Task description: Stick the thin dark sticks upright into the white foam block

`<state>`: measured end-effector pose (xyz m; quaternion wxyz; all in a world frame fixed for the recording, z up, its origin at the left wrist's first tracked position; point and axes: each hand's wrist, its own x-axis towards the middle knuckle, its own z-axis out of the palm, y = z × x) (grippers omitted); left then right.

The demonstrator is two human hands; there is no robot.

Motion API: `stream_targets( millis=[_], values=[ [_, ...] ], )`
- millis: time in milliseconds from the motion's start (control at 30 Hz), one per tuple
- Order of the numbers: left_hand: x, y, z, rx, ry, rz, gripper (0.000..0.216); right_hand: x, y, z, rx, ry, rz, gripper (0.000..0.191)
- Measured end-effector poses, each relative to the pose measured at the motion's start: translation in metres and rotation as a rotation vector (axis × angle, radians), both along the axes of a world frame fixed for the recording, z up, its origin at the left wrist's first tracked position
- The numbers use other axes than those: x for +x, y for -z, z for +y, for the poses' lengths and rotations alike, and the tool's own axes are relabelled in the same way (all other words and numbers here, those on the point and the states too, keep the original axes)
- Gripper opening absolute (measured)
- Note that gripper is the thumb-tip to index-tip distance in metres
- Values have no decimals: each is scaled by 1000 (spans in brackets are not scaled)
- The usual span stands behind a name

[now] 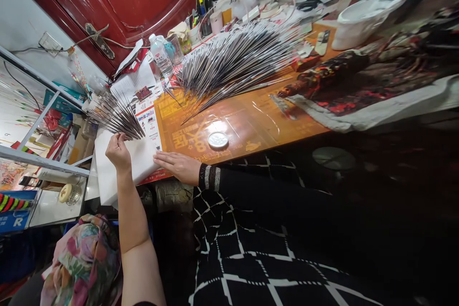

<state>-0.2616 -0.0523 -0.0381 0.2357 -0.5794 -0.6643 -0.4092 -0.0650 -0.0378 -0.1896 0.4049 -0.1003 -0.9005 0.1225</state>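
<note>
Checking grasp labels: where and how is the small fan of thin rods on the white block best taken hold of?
Probably take the fanned rods at the narrow end, where they converge on the white block, coming from the near edge, between the left hand and the right hand. The far tips splay wide, so only that bunched end fits one grip.

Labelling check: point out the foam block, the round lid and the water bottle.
foam block [107, 180], head view, bare top face.
round lid [217, 139], head view, centre.
water bottle [160, 57], head view, body.
</note>
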Motion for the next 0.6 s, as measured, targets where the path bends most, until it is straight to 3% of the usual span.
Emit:
stream_targets(
  millis=[133, 367, 600],
  values=[
    [2, -5, 1, 34, 41, 4, 25, 3, -4, -2, -12, 4, -9, 51],
    [-3, 6, 7, 31, 56, -23, 24, 5, -7, -2, -11, 5, -15, 51],
    [1, -1, 6, 24, 31, -11, 24, 8, -10, -3, -8, 11, -1, 48]
  ],
)
